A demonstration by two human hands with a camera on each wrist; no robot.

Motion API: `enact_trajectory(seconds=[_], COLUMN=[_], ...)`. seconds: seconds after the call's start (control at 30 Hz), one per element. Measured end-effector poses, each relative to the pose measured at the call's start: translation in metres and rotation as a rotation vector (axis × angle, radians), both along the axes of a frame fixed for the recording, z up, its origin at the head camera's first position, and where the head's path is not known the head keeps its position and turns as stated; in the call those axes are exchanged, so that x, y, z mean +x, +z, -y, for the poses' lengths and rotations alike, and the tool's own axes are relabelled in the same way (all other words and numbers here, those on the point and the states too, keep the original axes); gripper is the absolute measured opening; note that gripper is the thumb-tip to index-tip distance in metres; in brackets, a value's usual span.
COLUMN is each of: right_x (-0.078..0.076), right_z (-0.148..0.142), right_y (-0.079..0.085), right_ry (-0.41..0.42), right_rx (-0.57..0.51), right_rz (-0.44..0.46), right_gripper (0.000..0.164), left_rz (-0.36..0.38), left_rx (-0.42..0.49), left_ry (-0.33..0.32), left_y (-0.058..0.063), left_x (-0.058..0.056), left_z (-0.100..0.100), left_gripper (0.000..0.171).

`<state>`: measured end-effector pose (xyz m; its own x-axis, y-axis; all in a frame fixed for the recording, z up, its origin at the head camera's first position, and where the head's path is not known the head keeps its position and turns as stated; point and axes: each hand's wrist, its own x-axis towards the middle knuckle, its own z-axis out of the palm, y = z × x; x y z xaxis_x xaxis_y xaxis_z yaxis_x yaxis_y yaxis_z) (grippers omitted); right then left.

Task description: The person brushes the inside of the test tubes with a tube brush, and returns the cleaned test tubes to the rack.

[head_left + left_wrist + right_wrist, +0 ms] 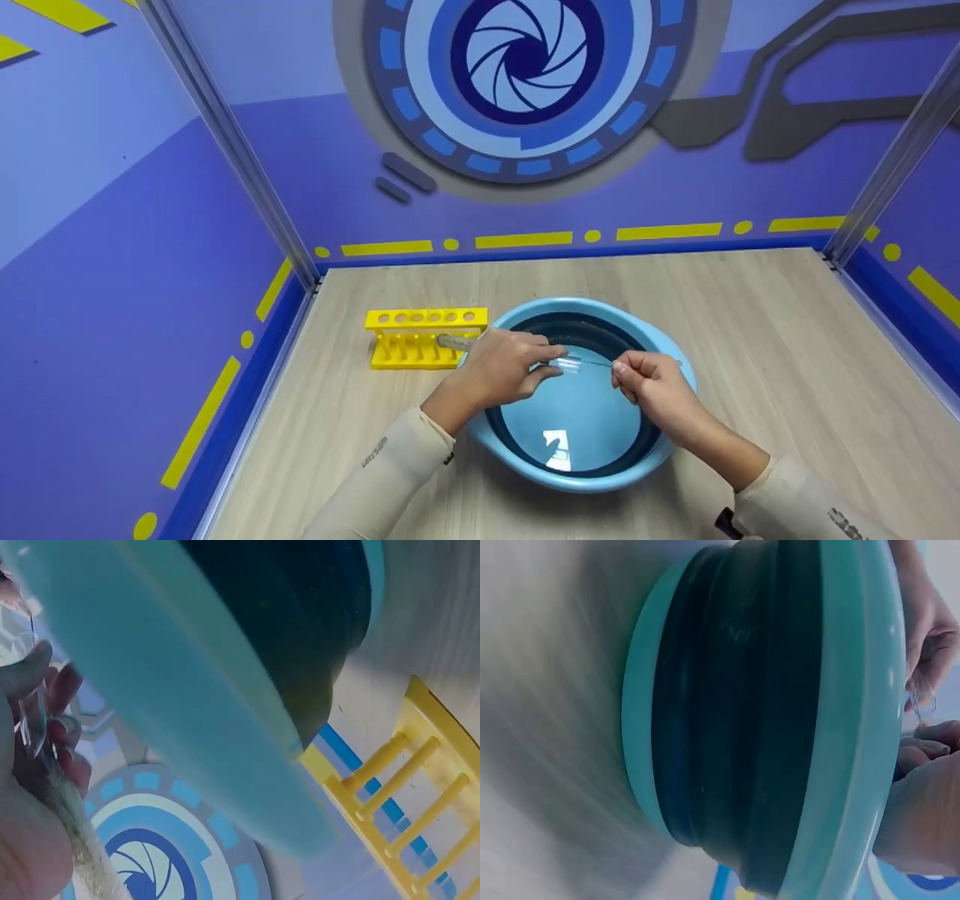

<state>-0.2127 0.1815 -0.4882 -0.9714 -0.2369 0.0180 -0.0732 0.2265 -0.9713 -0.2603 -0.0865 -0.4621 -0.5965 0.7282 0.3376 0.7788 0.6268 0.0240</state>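
Observation:
Over a light blue basin (555,484) with a dark folding wall, my left hand (499,367) grips a clear test tube (34,724). The tube lies nearly level, and its far end sticks out to the left past the hand. Pale bristles of a test tube brush (82,840) fill that end. From the tube's mouth the brush's thin wire (596,363) runs to the right. My right hand (656,386) pinches the wire between thumb and curled fingers above the basin's right side. The left palm and fingers hide the tube's middle.
A yellow test tube rack (427,319) stands on the wooden table (787,390), close to the basin's left rim. Bright reflections show inside the basin. Blue and purple printed panels (360,180) enclose the table at the back and both sides.

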Motion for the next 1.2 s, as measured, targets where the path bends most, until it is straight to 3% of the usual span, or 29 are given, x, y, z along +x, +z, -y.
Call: enact_trajectory(seconds=[0.17,0.27,0.4,0.5,0.6,0.67,0.73,0.83,0.97,1.03,1.07,1.13,1.2], right_x=[0.003,0.0,-0.01,-0.018,-0.022,-0.022,-0.018,-0.01,-0.004,-0.005,-0.005,-0.005,-0.004], right_z=[0.002,0.002,0.001,-0.002,-0.003,-0.003,-0.002,-0.001,-0.003,-0.006,-0.007,-0.007,-0.006], right_y=[-0.005,-0.008,-0.009,-0.01,-0.011,-0.012,-0.013,-0.012,-0.002,0.003,0.005,0.007,0.007], right_ry=[-0.048,-0.037,-0.011,0.003,0.015,0.028,0.044,0.079,0.15,0.202,0.226,0.251,0.233], right_rx=[0.161,0.28,0.456,0.536,0.557,0.537,0.478,0.307,-0.002,-0.134,-0.181,-0.227,-0.208], right_rz=[-0.575,-0.963,-1.397,-1.627,-1.702,-1.617,-1.419,-0.908,-0.154,0.114,0.206,0.304,0.287], right_gripper=[0.026,0.024,0.025,0.033,0.033,0.03,0.024,0.022,0.026,0.03,0.03,0.031,0.031], left_rz=[0.238,0.351,0.513,0.662,0.776,0.802,0.771,0.618,0.332,0.172,0.091,-0.047,-0.128], left_rx=[0.097,0.15,0.165,0.172,0.178,0.189,0.201,0.204,0.167,0.125,0.102,0.067,0.055], left_ry=[-0.044,-0.068,-0.061,-0.036,-0.015,-0.001,0.026,0.058,0.067,0.064,0.063,0.066,0.069], left_y=[0.009,0.01,0.011,0.012,0.012,0.011,0.01,0.009,0.007,0.007,0.006,0.005,0.005], left_x=[-0.003,-0.007,-0.011,-0.014,-0.017,-0.018,-0.016,-0.012,-0.003,0.0,0.001,0.003,0.003], left_z=[0.004,0.007,0.01,0.011,0.01,0.01,0.009,0.007,0.003,0.001,0.001,-0.001,-0.002], left_gripper=[0.035,0.037,0.038,0.036,0.034,0.035,0.035,0.032,0.03,0.03,0.03,0.029,0.028])
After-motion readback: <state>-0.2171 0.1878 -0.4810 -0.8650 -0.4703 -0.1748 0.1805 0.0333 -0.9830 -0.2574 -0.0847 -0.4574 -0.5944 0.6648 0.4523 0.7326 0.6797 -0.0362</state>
